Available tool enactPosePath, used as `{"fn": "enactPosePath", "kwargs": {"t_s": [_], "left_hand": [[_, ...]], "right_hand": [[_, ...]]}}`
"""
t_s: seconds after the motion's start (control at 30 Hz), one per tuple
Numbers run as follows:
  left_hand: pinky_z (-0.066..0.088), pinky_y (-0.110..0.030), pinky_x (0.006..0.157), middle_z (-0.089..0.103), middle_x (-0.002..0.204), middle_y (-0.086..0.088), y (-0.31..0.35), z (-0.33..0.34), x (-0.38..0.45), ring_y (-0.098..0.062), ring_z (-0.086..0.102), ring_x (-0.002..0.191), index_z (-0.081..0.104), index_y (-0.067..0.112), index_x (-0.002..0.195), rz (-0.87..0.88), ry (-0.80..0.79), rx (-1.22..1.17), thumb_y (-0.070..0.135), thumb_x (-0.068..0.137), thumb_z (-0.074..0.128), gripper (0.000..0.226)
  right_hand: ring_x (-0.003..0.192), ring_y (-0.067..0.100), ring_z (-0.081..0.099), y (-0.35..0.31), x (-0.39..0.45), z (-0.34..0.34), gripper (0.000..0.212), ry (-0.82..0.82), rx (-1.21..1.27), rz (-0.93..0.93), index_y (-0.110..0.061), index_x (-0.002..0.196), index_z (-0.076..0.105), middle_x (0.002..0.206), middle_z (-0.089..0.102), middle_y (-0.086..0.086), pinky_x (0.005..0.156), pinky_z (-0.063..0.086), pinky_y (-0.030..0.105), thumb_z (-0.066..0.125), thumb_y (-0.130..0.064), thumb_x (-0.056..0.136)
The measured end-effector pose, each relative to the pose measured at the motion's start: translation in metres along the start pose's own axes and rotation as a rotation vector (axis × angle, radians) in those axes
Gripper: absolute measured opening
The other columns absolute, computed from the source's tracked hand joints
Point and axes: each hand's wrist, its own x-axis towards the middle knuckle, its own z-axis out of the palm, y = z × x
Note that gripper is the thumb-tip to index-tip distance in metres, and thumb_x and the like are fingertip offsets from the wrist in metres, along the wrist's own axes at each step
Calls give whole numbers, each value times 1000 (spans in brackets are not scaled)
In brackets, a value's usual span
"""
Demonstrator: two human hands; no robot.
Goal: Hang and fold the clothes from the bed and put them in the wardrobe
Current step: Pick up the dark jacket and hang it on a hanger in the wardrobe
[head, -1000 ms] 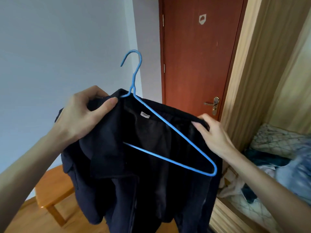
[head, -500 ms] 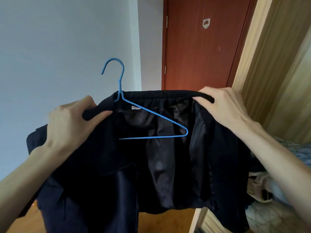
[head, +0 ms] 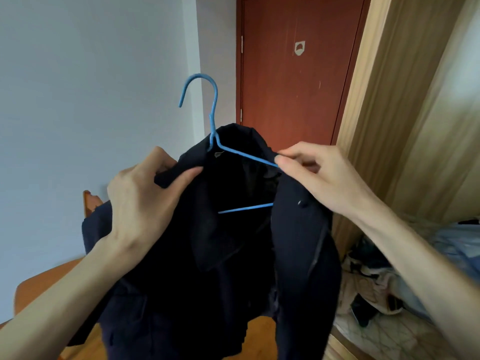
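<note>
At nine o'clock in my view a pale blue-grey wall (head: 91, 100) fills the background, and low at eight o'clock I see an orange wooden chair (head: 52, 279) showing behind my left forearm. My left hand (head: 145, 201) is curled around the left shoulder of the dark navy jacket (head: 220, 268), thumb on the near side of the fabric and fingers behind it. The jacket hangs in the middle of my view, from the centre down to six o'clock, its front open and its collar bunched up at the top. The thin blue wire hanger (head: 214, 120) sits inside it: the hook rises toward twelve o'clock above the collar, one sloping arm runs down toward three o'clock, and part of the bottom bar shows inside the open front. My right hand (head: 319, 178) pinches the hanger's sloping arm together with the jacket's right shoulder edge. Behind it, at one o'clock, stands a dark red wooden door (head: 293, 74); at two o'clock, light wooden wardrobe panels (head: 405, 100). At four o'clock a heap of loose clothes (head: 389, 281) lies on the bed (head: 384, 339).
</note>
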Motion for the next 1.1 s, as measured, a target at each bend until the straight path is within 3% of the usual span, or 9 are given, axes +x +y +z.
{"fn": "enactPosePath", "kwargs": {"t_s": [0.13,0.23,0.3,0.37,0.43,0.53,0.73,0.93,1.1], "left_hand": [[56,-46,74,69,75,14,4,4,-1,-17,68,73,62,20,81,-42,3,-83,53,82,82,38],[55,-43,73,69,74,15,6,10,-6,-14,69,74,62,22,80,-70,-30,-86,53,80,83,38],[54,-43,70,67,69,11,5,15,-9,-17,67,70,59,23,79,-59,-77,-67,55,81,81,39],[53,-45,65,65,66,9,4,18,-10,-21,64,66,55,23,78,-25,-121,-90,57,82,78,41],[51,-43,63,62,65,8,8,19,-7,-22,61,63,53,22,78,20,-149,-125,58,82,75,42],[47,-40,61,59,65,5,19,17,3,-24,53,62,52,17,80,115,-197,-166,56,84,75,46],[44,-29,57,62,70,8,-12,-3,21,-12,56,61,57,21,85,255,-270,-74,66,85,66,46],[50,-38,64,70,79,7,-6,12,16,-26,65,67,48,30,112,305,-414,93,70,92,42,44],[46,-40,55,50,58,3,5,26,8,-26,53,57,50,25,89,399,-384,98,60,104,35,40]], "right_hand": [[106,20,48,40,-14,4,38,113,-351,-179,-33,138,64,108,49,-8,98,40,27,54,-45,104],[119,8,59,49,-20,1,45,-89,-374,-75,-35,147,44,130,57,-18,98,47,29,42,-55,107],[91,11,71,48,-21,2,45,-115,-506,-132,-30,136,49,112,73,-10,79,56,33,37,-61,106],[60,16,64,39,-20,4,48,-79,-563,-235,-24,125,56,79,71,0,61,54,38,37,-63,106],[48,13,50,28,-16,4,46,-29,-562,-296,-20,121,60,66,63,-1,55,51,37,44,-59,105],[50,9,43,6,-6,1,36,2,-497,-328,-18,117,64,66,56,-10,56,43,31,56,-50,103],[69,10,67,0,-8,-29,10,52,-215,-237,-34,109,70,89,73,-12,68,52,35,69,-36,99],[87,9,73,4,-16,-29,18,20,-167,-128,-26,113,74,96,76,-17,79,56,31,69,-36,98],[79,11,67,10,-22,-36,13,-72,-194,-126,-32,106,71,90,72,-14,73,49,25,67,-41,98]]}}
